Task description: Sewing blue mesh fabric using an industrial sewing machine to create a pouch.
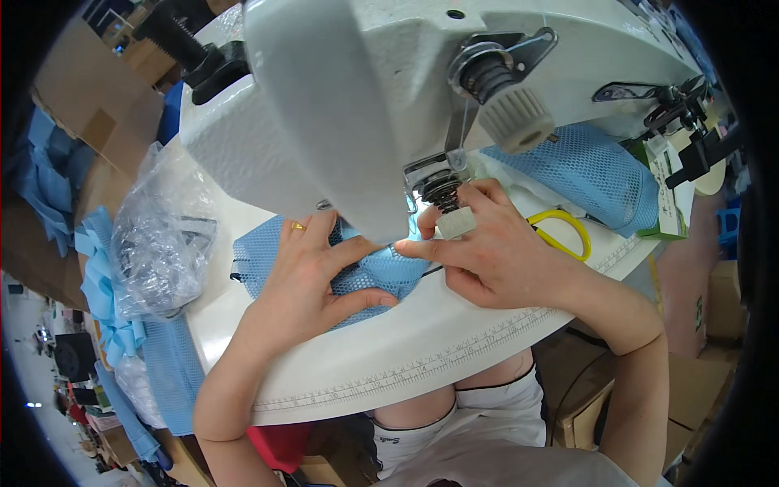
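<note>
A piece of light-blue mesh fabric (pixel 373 279) lies on the white table under the head of a white sewing machine (pixel 324 105). My left hand (pixel 304 280), with a ring on one finger, rests on this fabric with fingers spread and thumb apart. Beside the lit needle area, my right hand (pixel 495 252) has its thumb and bent fingers closed at the fabric's edge. The thumb tip nearly meets my left index fingertip. A spring-loaded tension knob (pixel 456 221) partly covers the right fingers, and the machine head hides the needle.
Yellow-handled scissors (pixel 572 235) lie right of my right hand. More blue mesh (pixel 592 178) sits behind them, next to a green-and-white box (pixel 667 191). Crumpled clear plastic (pixel 162 243) and blue fabric strips (pixel 105 284) lie at left. A ruler scale (pixel 422 369) follows the table's front edge.
</note>
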{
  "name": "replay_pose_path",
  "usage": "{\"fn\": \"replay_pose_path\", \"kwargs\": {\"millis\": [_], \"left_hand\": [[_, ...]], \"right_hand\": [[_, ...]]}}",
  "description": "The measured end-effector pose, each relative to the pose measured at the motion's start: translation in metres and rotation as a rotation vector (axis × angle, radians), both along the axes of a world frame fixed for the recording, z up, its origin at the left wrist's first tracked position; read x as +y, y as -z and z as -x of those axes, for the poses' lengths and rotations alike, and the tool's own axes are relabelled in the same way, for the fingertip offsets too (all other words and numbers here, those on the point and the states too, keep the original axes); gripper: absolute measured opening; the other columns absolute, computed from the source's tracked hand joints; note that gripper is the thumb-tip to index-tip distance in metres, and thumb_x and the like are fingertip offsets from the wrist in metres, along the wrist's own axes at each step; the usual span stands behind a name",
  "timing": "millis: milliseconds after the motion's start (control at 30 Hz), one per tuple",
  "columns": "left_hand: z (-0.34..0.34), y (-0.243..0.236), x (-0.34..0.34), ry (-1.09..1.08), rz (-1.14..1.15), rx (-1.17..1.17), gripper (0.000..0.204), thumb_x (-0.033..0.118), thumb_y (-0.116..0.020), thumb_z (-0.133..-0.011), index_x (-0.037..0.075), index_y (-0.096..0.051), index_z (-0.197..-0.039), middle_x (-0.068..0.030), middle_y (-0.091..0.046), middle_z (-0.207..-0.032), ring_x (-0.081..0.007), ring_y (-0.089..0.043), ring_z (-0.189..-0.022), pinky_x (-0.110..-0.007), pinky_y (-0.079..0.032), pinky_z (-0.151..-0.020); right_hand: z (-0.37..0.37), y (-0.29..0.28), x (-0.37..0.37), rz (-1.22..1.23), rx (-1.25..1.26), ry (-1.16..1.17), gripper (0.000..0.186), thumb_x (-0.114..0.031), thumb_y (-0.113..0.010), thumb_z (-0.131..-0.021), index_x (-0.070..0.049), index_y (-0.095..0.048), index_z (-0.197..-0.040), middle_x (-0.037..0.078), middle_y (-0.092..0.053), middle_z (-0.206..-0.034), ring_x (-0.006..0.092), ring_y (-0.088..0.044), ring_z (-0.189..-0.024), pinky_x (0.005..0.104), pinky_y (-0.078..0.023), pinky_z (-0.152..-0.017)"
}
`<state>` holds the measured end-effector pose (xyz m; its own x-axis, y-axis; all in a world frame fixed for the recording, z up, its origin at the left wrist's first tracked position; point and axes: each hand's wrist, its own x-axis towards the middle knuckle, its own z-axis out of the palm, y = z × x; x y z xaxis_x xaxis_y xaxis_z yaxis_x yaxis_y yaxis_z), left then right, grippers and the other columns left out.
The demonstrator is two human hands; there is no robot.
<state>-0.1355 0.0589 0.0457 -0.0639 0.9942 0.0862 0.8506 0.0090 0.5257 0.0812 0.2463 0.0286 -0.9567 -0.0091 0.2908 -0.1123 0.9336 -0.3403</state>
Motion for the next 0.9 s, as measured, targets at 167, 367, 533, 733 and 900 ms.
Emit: {"fn": "replay_pose_path", "kwargs": {"millis": [167, 367, 533, 733, 900], "left_hand": [[0.003, 0.003, 0.001, -0.007, 0.007, -0.003, 0.059, 0.055, -0.089, -0.077, 0.005, -0.080, -0.109, -0.0130, -0.055, -0.102, -0.0305, -0.050, -0.098, -0.042, -0.037, -0.091], [0.005, 0.007, 0.001, -0.035, 0.039, -0.006, 0.061, 0.058, -0.086, -0.079, 0.005, -0.080, -0.107, -0.0129, -0.054, -0.096, -0.0299, -0.049, -0.092, -0.041, -0.037, -0.090], [0.007, 0.005, 0.003, -0.023, 0.027, 0.007, 0.059, 0.056, -0.086, -0.080, 0.007, -0.079, -0.111, -0.0157, -0.058, -0.101, -0.0322, -0.052, -0.097, -0.043, -0.037, -0.092], [0.018, -0.018, 0.000, 0.039, 0.123, -0.021, 0.036, 0.007, -0.079, -0.085, 0.009, -0.076, -0.120, -0.0167, -0.067, -0.120, -0.0370, -0.066, -0.113, -0.043, -0.051, -0.090], [-0.015, -0.036, 0.004, 0.214, -0.076, 0.153, 0.032, -0.006, -0.068, -0.075, 0.006, -0.070, -0.104, -0.0139, -0.068, -0.108, -0.0364, -0.064, -0.119, -0.051, -0.045, -0.096]], "right_hand": [[0.000, 0.000, 0.000, 0.010, -0.010, 0.003, 0.042, -0.011, -0.069, -0.088, -0.017, -0.073, -0.130, 0.007, -0.063, -0.119, 0.0291, -0.057, -0.120, 0.0510, -0.041, -0.111], [0.002, 0.001, 0.000, 0.005, 0.010, 0.021, 0.043, -0.012, -0.068, -0.088, -0.015, -0.074, -0.130, 0.008, -0.063, -0.119, 0.0290, -0.056, -0.120, 0.0508, -0.041, -0.109], [0.002, 0.003, 0.000, -0.004, 0.004, 0.026, 0.043, -0.013, -0.067, -0.088, -0.014, -0.074, -0.130, 0.008, -0.063, -0.120, 0.0292, -0.055, -0.120, 0.0509, -0.041, -0.109], [0.001, 0.007, -0.001, -0.019, -0.003, 0.034, 0.064, -0.011, -0.065, -0.083, -0.025, -0.066, -0.146, 0.004, -0.063, -0.130, 0.0362, -0.053, -0.102, 0.0534, -0.039, -0.106], [0.000, 0.006, -0.002, -0.101, 0.050, 0.025, 0.044, -0.017, -0.070, -0.089, -0.017, -0.073, -0.132, 0.006, -0.065, -0.118, 0.0290, -0.056, -0.118, 0.0503, -0.041, -0.109]]}}
